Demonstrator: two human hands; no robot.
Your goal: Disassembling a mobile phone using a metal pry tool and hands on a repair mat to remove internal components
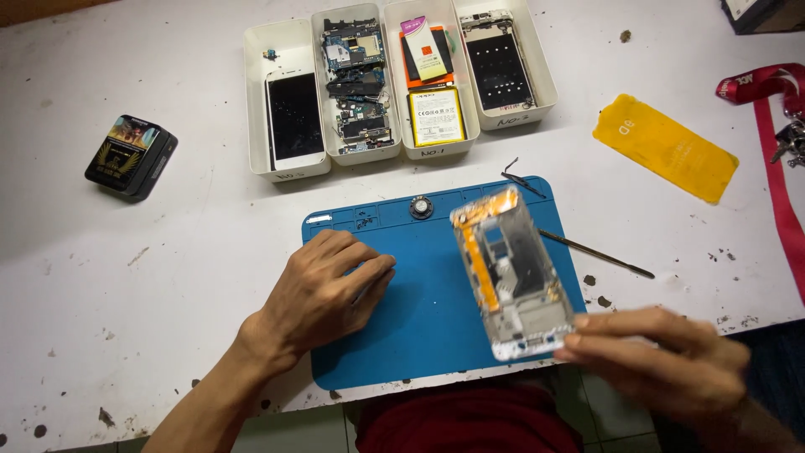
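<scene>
Nearest you, your right hand (671, 361) pinches the bottom end of the phone frame (511, 273), a silvery metal shell with orange flex strips along its top and left edge, tilted up over the right half of the blue mat (419, 327). Keep your grip on the bare metal edges rather than on the orange strips, which look thin and easy to crease, and steady the frame before you work on it, since it is blurred with motion.

Your left hand (323, 294) rests palm down on the left part of the mat, fingers loosely curled and holding nothing. The mat looks rubbery and soft, with small moulded pockets along its far edge, where a small round part (421, 207) sits.

Just right of the mat lies a thin metal pry tool (595, 253), and at its far right corner dark tweezers (521, 179). Beyond the mat stand four white trays (288, 38) with a glass screen, circuit boards, batteries and another frame. Far left of the mat is a black box (131, 156); far right, a yellow sleeve (666, 147) and a red lanyard (776, 143), all on the scuffed white worktop (126, 285).
</scene>
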